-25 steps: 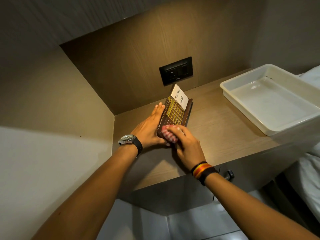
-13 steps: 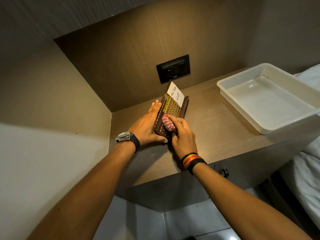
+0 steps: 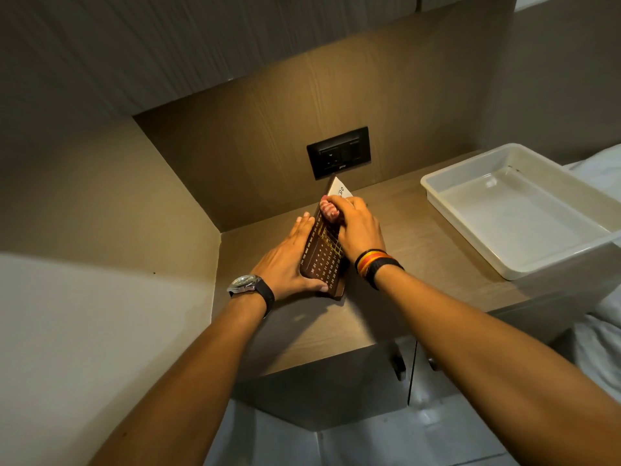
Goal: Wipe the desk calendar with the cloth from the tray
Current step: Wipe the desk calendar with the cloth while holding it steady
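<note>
A dark brown desk calendar (image 3: 322,260) with a yellow grid lies tilted on the wooden counter (image 3: 420,250). A white note sticks out at its far end. My left hand (image 3: 285,260) grips the calendar's left edge, thumb at the near corner. My right hand (image 3: 356,227) is closed on a bunched red-and-white checked cloth (image 3: 328,210) and presses it on the calendar's far part, just below the note. The white plastic tray (image 3: 514,267) stands at the right of the counter with nothing in it.
A black socket panel (image 3: 338,152) is set in the back wall behind the calendar. A side wall closes the counter on the left. Cabinet doors with dark knobs (image 3: 400,364) sit below the counter. White bedding (image 3: 598,334) lies at the right.
My right hand has slid the cloth up the calendar, from its near end to the far end by the note. My left hand has kept its hold on the left edge.
</note>
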A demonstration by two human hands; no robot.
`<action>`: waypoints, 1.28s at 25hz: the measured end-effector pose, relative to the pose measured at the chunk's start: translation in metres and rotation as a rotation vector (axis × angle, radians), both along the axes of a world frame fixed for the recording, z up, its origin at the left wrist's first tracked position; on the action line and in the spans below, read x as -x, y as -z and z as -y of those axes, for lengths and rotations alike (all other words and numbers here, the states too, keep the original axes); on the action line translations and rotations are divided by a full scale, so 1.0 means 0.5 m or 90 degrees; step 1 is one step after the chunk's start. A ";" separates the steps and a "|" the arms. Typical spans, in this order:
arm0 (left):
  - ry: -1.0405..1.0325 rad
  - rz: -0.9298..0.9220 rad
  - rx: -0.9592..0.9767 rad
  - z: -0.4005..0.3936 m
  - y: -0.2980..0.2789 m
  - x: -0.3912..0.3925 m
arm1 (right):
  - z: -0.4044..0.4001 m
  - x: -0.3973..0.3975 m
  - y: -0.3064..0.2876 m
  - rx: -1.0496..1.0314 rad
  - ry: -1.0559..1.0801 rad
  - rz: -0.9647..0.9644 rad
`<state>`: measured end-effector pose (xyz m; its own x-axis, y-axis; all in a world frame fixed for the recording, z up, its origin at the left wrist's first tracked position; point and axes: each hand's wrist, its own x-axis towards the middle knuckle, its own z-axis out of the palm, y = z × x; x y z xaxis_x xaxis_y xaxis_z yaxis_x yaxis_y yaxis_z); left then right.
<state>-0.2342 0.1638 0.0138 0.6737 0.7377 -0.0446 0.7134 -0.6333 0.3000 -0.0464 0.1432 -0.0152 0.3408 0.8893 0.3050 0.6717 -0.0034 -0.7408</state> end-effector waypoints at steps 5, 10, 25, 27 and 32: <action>-0.008 0.019 0.006 0.000 0.010 0.006 | 0.116 0.073 0.084 -0.091 -0.108 0.034; -0.008 0.019 0.010 -0.002 0.009 0.000 | 0.079 0.046 0.089 -0.036 0.007 -0.109; -0.012 0.017 0.004 -0.003 0.013 -0.001 | 0.053 0.023 0.112 -0.042 0.020 -0.101; -0.006 0.017 0.000 -0.003 0.013 -0.003 | 0.111 0.064 0.134 -0.059 0.000 -0.111; 0.008 0.015 -0.014 0.001 0.007 0.001 | 0.185 0.090 0.155 -0.084 -0.082 -0.057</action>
<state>-0.2346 0.1635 0.0101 0.6838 0.7295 -0.0126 0.6980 -0.6491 0.3025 -0.0913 0.0509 -0.0927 0.2576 0.8820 0.3947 0.5917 0.1790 -0.7861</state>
